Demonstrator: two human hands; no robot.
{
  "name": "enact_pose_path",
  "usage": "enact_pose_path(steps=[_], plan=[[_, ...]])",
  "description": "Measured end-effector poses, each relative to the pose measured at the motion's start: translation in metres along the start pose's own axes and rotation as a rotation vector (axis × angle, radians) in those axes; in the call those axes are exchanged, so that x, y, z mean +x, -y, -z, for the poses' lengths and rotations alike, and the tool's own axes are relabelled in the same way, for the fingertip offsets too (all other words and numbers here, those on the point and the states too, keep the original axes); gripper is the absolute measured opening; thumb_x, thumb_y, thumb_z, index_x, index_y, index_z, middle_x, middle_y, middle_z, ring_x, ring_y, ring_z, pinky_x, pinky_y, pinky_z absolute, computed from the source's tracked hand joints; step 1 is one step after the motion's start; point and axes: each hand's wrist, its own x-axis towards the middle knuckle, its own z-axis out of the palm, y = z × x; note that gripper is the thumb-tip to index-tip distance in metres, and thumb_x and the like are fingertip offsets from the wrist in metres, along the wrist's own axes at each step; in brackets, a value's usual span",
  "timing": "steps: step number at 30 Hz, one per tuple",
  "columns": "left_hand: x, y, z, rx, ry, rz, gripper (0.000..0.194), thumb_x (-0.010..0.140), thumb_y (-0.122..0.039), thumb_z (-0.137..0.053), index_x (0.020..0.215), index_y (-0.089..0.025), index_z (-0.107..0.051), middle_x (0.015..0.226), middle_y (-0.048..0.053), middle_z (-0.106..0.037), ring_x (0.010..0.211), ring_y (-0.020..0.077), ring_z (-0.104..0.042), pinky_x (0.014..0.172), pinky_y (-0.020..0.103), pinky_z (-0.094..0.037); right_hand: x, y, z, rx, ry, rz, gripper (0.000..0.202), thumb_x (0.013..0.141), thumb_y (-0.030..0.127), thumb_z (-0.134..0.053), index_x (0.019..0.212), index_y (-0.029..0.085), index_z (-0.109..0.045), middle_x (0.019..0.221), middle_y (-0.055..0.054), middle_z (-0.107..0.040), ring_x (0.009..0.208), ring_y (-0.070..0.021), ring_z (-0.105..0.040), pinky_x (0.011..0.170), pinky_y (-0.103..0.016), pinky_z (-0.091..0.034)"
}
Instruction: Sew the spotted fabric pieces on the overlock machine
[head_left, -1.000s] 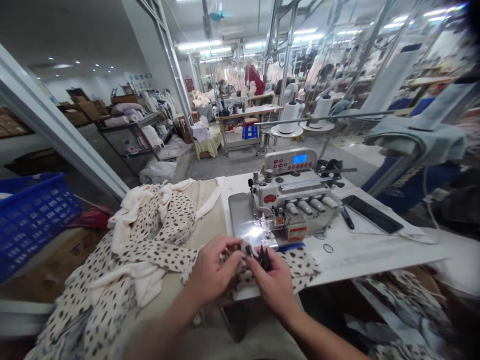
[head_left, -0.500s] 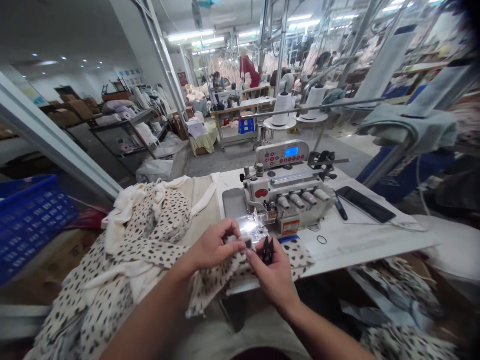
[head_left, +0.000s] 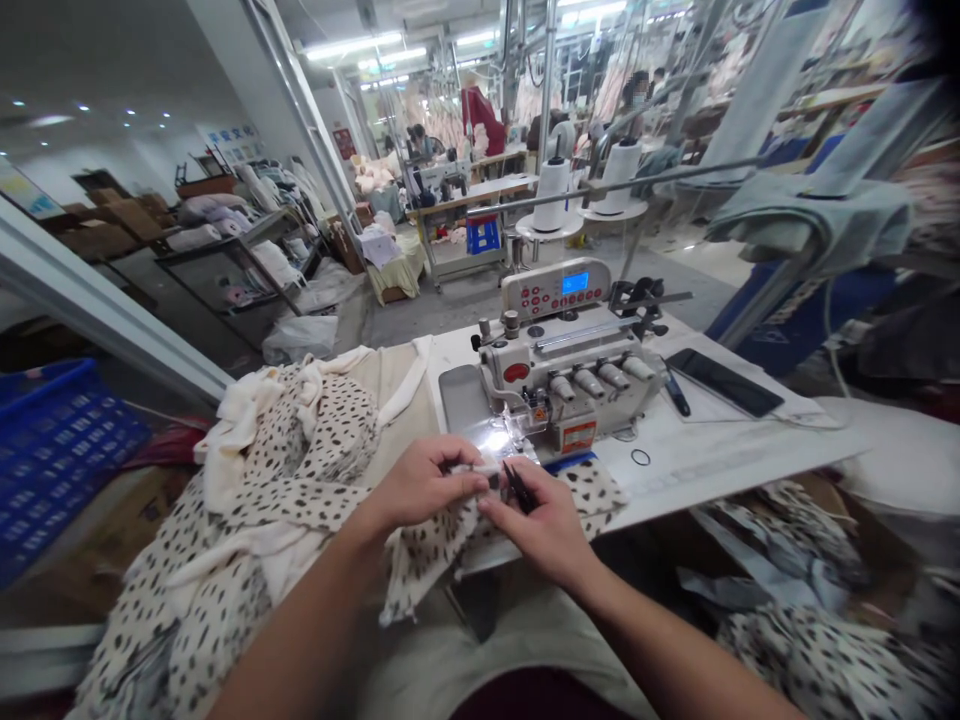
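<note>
Cream fabric with dark spots (head_left: 424, 560) is pinched at its edge by my left hand (head_left: 429, 487), thumb against fingers. My right hand (head_left: 549, 520) is closed around small black thread snips (head_left: 517, 487), whose tips point up beside that edge. Whether its thumb and fingertip also pinch the fabric I cannot tell. Both hands are close together, just in front of the lit needle area of a white overlock sewing machine (head_left: 600, 352). A flat spotted piece (head_left: 592, 490) lies to the right of my right hand, by the machine's base.
A heap of spotted and plain cream fabric (head_left: 300, 450) covers the table's left side. A phone (head_left: 724, 382), a dark pen-like tool (head_left: 676, 392) and a black ring (head_left: 640, 457) lie right of the machine. A blue basket (head_left: 67, 470) stands far left. Thread cones (head_left: 553, 195) rise behind.
The snips in my right hand have tilted leftward, and the hands have drawn closer together at the fabric edge. The whole view has shifted slightly.
</note>
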Motion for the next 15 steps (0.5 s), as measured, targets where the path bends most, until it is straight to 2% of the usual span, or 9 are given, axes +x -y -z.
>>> enact_pose_path(steps=[4,8,15], plan=[[0.0,0.003,-0.002,-0.035,-0.045,0.035,0.027,0.082,-0.04,-0.073,0.076,-0.014,-0.072,0.079,0.005,-0.068,0.072,0.0146,-0.059,0.065,0.024,-0.045,0.004,0.002,0.002,-0.089,-0.022,0.016,0.022,0.082,0.026,-0.068,0.066,0.021,-0.054,0.072,0.001,-0.059,0.069,-0.0152,-0.053,0.066,-0.026,-0.042],[-0.003,0.009,-0.006,-0.088,-0.08,0.099,0.033,0.082,-0.045,-0.072,0.08,-0.012,-0.071,0.077,0.005,-0.069,0.067,0.0131,-0.058,0.059,0.022,-0.044,0.002,-0.002,0.003,-0.088,0.016,-0.034,0.021,0.085,0.03,-0.066,0.068,0.02,-0.057,0.066,0.002,-0.057,0.064,-0.0136,-0.05,0.062,-0.025,-0.04],[-0.005,0.017,-0.014,-0.17,-0.164,0.118,0.028,0.078,-0.039,-0.076,0.076,-0.012,-0.068,0.08,0.007,-0.07,0.066,0.0132,-0.06,0.058,0.023,-0.047,0.002,-0.008,-0.002,-0.001,-0.018,-0.08,0.022,0.083,0.031,-0.067,0.068,0.018,-0.059,0.064,0.003,-0.055,0.062,-0.013,-0.049,0.061,-0.024,-0.04]])
